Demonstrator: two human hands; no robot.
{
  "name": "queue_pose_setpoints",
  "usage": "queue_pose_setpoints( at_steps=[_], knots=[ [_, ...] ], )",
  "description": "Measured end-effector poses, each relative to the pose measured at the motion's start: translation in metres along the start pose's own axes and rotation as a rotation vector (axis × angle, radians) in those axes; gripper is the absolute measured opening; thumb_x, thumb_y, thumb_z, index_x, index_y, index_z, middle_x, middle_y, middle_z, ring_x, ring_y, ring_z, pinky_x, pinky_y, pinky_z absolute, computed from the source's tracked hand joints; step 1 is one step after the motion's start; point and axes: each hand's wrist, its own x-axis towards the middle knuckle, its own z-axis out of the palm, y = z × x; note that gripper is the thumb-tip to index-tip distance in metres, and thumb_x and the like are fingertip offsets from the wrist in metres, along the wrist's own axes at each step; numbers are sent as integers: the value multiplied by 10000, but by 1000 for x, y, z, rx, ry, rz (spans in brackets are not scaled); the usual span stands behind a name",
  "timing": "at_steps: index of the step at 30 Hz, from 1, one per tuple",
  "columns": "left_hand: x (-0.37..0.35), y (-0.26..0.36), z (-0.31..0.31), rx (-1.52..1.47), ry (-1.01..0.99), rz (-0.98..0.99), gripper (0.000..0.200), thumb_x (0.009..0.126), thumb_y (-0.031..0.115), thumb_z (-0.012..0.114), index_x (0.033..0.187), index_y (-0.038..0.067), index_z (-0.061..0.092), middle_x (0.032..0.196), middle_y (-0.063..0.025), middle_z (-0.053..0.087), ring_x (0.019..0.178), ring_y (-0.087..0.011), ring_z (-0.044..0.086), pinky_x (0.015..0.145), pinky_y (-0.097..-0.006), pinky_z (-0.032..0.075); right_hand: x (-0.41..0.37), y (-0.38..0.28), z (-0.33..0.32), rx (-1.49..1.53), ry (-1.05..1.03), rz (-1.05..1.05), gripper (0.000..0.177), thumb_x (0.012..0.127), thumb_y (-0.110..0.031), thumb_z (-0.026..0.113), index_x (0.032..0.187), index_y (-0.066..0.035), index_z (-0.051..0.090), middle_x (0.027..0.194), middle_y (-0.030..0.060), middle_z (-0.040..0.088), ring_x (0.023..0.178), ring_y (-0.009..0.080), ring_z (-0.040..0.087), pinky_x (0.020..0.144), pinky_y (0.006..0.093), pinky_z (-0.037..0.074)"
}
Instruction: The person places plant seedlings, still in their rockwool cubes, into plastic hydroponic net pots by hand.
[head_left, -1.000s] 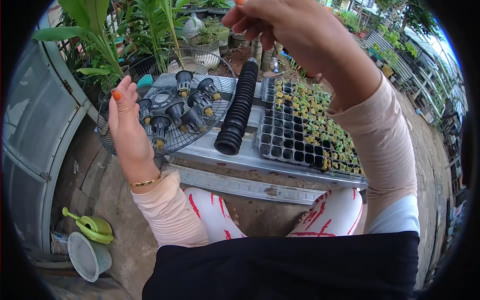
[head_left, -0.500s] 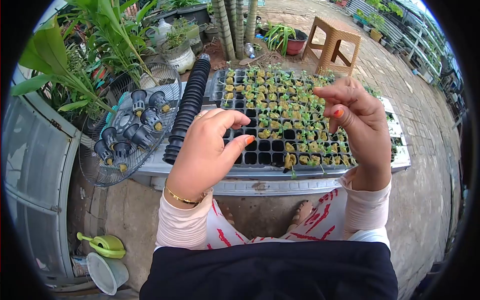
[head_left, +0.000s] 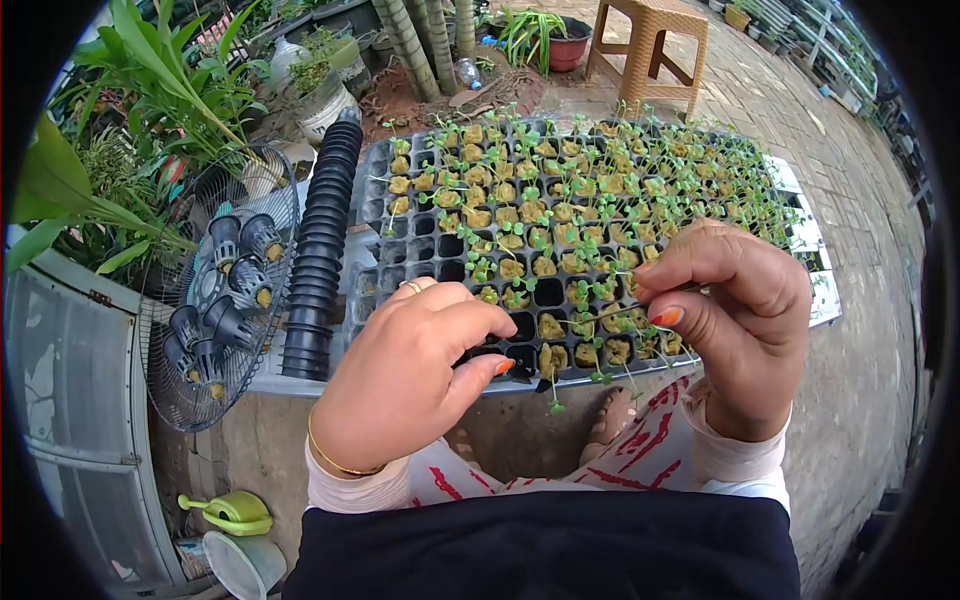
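A black seedling tray (head_left: 440, 245) lies in front of me, most cells holding tan sponge cubes with small green seedlings (head_left: 560, 190). My left hand (head_left: 405, 375) hovers over the tray's near left corner, fingers curled, thumb and forefinger slightly apart above empty cells, nothing visible in them. My right hand (head_left: 740, 315) is over the near right part of the tray. Its thumb and fingers pinch a thin seedling stem (head_left: 625, 318) that points left above the front row.
A black ribbed stack of pots (head_left: 320, 260) lies left of the tray. Beside it, a wire fan grille (head_left: 185, 390) holds several black net pots (head_left: 225, 290). A green watering can (head_left: 235, 512) and grey pot (head_left: 240, 565) sit below left. Leafy plants (head_left: 150, 70) and a stool (head_left: 650, 40) stand behind.
Both hands came down from face height to the tray's front edge. My right hand now pinches a thin stem. The view tilted down, bringing the tray closer.
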Motion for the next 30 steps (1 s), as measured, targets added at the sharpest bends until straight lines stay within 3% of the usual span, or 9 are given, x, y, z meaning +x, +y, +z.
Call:
queue_pose_setpoints(
  at_steps=[2, 11, 18, 24, 30],
  knots=[
    [2, 0, 3, 8, -15, 2, 242, 685, 45, 692, 921, 29, 644, 746, -96, 578, 713, -251, 558, 659, -348, 422, 1, 2, 0, -113, -53, -75, 174, 732, -106, 729, 812, 27, 651, 687, 56, 621, 649, 154, 555, 616, 269, 408],
    [2, -2, 5, -31, 50, 28, 236, 686, 38, 695, 917, 35, 650, 720, -89, 571, 664, -242, 556, 625, -336, 419, 0, 3, -1, -124, 44, -53, 222, 757, -171, 722, 804, 31, 644, 695, 68, 615, 661, 154, 533, 622, 267, 398],
    [4, 1, 10, -28, 15, 35, 228, 694, 31, 685, 919, 33, 652, 715, -92, 569, 648, -238, 555, 609, -332, 417, -3, -4, -5, -170, 5, -96, 227, 754, -177, 722, 803, 31, 645, 677, 61, 610, 648, 157, 525, 610, 271, 387],
    [8, 6, 15, -38, 70, 40, 229, 706, 28, 679, 933, 23, 648, 703, -93, 561, 634, -237, 549, 602, -336, 414, -2, -5, -6, -290, 57, -144, 174, 742, -125, 714, 799, 24, 647, 671, 58, 609, 640, 157, 523, 602, 275, 386],
    [17, 13, 32, 15, 61, 32, 266, 725, 54, 682, 985, 23, 635, 721, -115, 553, 670, -285, 544, 627, -375, 429, -1, -1, -7, -405, -46, -107, 128, 707, -59, 711, 809, 0, 661, 666, 57, 601, 628, 169, 524, 591, 286, 386]
  ],
)
